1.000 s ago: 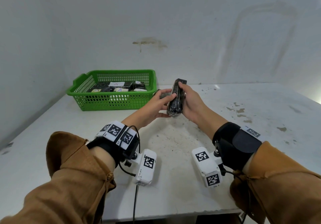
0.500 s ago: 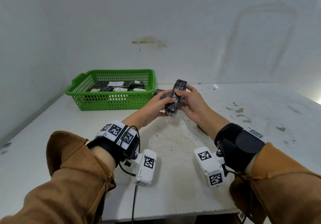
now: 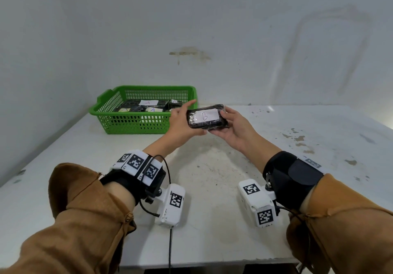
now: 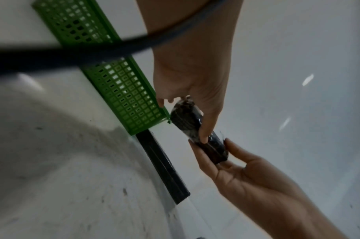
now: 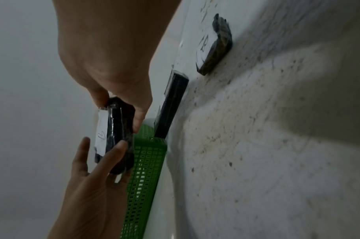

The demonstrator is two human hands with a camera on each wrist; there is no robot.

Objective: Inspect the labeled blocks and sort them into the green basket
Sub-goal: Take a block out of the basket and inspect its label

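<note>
A black wrapped block (image 3: 205,119) is held in the air between both hands, lying sideways with its white label marked "b" facing me. My left hand (image 3: 181,123) grips its left end, index finger stretched up over the basket's corner. My right hand (image 3: 230,126) cradles and pinches its right end. In the left wrist view the block (image 4: 192,127) sits under my left thumb. The right wrist view shows the block (image 5: 118,129) pinched from both ends. The green basket (image 3: 136,125) stands just left of the hands and holds several labeled blocks.
Two more black blocks lie on the white table behind the hands: a long one (image 5: 170,103) beside the basket's corner and a labeled one (image 5: 214,43) farther right. The long block (image 4: 164,165) also shows in the left wrist view. Walls close the back and left.
The block has been turned from standing on edge to lying sideways, so its white label now faces me. Both hands shifted their grip to its ends.
</note>
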